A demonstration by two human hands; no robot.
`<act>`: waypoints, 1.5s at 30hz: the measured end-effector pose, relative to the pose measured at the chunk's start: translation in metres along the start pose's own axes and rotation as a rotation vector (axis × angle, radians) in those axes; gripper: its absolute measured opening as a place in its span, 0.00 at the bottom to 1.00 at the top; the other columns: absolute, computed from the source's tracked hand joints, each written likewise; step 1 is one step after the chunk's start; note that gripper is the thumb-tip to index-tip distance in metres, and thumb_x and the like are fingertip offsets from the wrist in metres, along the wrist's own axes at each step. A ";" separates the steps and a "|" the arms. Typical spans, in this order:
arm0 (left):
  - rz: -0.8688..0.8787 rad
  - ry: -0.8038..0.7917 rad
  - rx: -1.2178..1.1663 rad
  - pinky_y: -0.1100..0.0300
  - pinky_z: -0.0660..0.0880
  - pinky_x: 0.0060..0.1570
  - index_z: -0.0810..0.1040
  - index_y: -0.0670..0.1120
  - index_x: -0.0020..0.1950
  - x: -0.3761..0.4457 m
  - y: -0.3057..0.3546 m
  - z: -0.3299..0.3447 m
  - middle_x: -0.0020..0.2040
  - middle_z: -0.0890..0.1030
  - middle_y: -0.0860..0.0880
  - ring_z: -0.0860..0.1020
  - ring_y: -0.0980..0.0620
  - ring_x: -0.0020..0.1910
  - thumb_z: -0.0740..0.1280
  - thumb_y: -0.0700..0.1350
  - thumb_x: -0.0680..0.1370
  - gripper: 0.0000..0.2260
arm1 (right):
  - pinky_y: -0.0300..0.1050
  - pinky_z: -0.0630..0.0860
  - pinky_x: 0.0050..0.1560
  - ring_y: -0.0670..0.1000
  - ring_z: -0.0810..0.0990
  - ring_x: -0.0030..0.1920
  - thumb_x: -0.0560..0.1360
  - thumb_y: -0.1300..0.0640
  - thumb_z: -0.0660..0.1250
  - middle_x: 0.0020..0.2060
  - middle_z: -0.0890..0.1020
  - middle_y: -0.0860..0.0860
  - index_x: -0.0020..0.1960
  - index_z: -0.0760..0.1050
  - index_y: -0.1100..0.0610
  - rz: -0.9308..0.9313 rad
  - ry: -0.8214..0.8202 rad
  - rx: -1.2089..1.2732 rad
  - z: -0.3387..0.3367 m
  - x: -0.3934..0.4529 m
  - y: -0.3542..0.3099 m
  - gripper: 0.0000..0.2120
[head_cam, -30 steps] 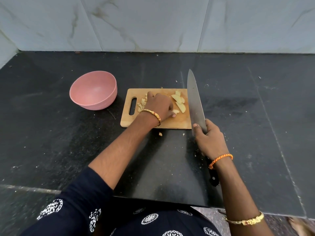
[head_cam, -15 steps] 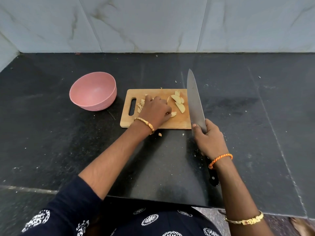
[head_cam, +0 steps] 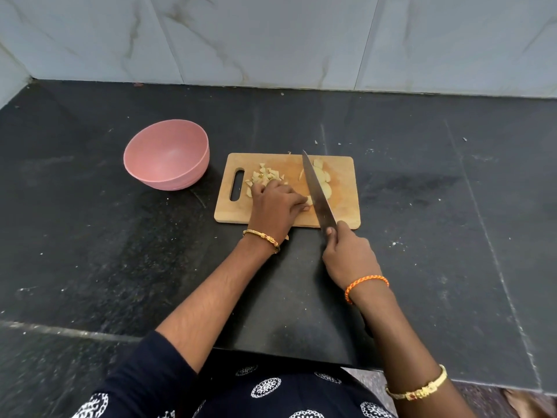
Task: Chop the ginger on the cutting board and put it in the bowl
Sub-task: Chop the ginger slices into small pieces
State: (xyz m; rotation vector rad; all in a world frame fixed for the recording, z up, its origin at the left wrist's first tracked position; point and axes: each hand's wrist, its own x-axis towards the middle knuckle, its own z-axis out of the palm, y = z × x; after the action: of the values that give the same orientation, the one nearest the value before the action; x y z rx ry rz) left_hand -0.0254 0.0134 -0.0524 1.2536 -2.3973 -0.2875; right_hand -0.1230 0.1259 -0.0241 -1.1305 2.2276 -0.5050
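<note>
A wooden cutting board (head_cam: 343, 212) lies on the black counter. Chopped ginger pieces (head_cam: 263, 176) sit in a pile near its handle slot, and larger ginger slices (head_cam: 324, 179) lie toward its right side. My left hand (head_cam: 275, 209) rests on the board with fingertips pinning a ginger piece (head_cam: 309, 200) against the blade. My right hand (head_cam: 349, 254) grips the handle of a large knife (head_cam: 316, 191), whose blade lies across the board between the two groups of ginger. An empty pink bowl (head_cam: 167, 155) stands left of the board.
The black stone counter (head_cam: 437, 206) has scattered crumbs and a small ginger scrap in front of the board. A marble-tiled wall (head_cam: 271, 37) rises at the back. The counter's front edge runs close to my body.
The knife has swung from beside the board's right edge onto the board, next to my left fingers. My left hand has shifted slightly, uncovering the chopped pile.
</note>
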 end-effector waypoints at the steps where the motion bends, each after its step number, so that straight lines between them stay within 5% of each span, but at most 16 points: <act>1: 0.001 0.003 -0.007 0.57 0.51 0.46 0.84 0.52 0.50 0.000 0.000 0.000 0.48 0.83 0.53 0.73 0.49 0.54 0.66 0.51 0.75 0.09 | 0.49 0.70 0.43 0.64 0.76 0.47 0.82 0.51 0.49 0.41 0.71 0.58 0.52 0.66 0.58 0.007 -0.011 -0.038 0.000 0.001 -0.002 0.12; 10: -0.038 0.066 0.016 0.55 0.54 0.46 0.84 0.53 0.48 -0.001 0.003 0.000 0.44 0.83 0.54 0.74 0.49 0.49 0.67 0.53 0.74 0.08 | 0.49 0.72 0.43 0.58 0.75 0.44 0.81 0.55 0.53 0.42 0.71 0.56 0.54 0.63 0.55 0.057 -0.186 -0.242 -0.014 -0.007 -0.004 0.05; 13: -0.056 0.098 -0.028 0.57 0.52 0.47 0.84 0.52 0.46 -0.003 0.001 0.001 0.42 0.83 0.54 0.74 0.49 0.50 0.70 0.53 0.72 0.08 | 0.51 0.76 0.47 0.59 0.77 0.44 0.81 0.52 0.51 0.42 0.74 0.57 0.56 0.66 0.56 0.060 -0.159 -0.183 -0.017 -0.019 0.007 0.09; 19: -0.112 0.053 -0.038 0.55 0.53 0.54 0.82 0.52 0.54 -0.009 -0.006 -0.004 0.55 0.79 0.55 0.67 0.50 0.62 0.69 0.54 0.72 0.13 | 0.51 0.74 0.44 0.62 0.74 0.40 0.81 0.51 0.51 0.40 0.76 0.59 0.48 0.65 0.56 -0.009 -0.014 -0.031 -0.016 -0.011 0.005 0.10; 33: -0.189 0.071 -0.114 0.59 0.50 0.45 0.83 0.53 0.51 -0.009 -0.005 -0.001 0.48 0.79 0.53 0.69 0.49 0.55 0.69 0.51 0.74 0.08 | 0.49 0.73 0.43 0.59 0.73 0.41 0.82 0.51 0.50 0.41 0.73 0.57 0.54 0.67 0.57 -0.025 -0.072 -0.154 -0.006 0.006 -0.011 0.12; 39: -0.214 0.099 -0.077 0.58 0.50 0.45 0.84 0.52 0.50 -0.009 -0.001 0.000 0.45 0.79 0.52 0.69 0.49 0.52 0.69 0.50 0.73 0.08 | 0.49 0.71 0.43 0.57 0.73 0.43 0.81 0.56 0.53 0.38 0.67 0.54 0.52 0.61 0.55 0.029 -0.166 -0.295 -0.007 0.008 -0.021 0.03; 45: -0.270 0.081 -0.108 0.57 0.52 0.47 0.83 0.53 0.51 -0.008 0.002 0.000 0.47 0.79 0.52 0.68 0.51 0.54 0.69 0.51 0.74 0.08 | 0.51 0.76 0.45 0.58 0.77 0.44 0.81 0.53 0.52 0.41 0.74 0.56 0.54 0.65 0.55 0.052 -0.178 -0.264 -0.014 -0.011 -0.002 0.07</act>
State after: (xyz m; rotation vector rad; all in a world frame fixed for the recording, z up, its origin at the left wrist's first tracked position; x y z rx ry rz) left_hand -0.0225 0.0209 -0.0536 1.5081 -2.1142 -0.4306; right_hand -0.1252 0.1348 -0.0086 -1.1934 2.2040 -0.0847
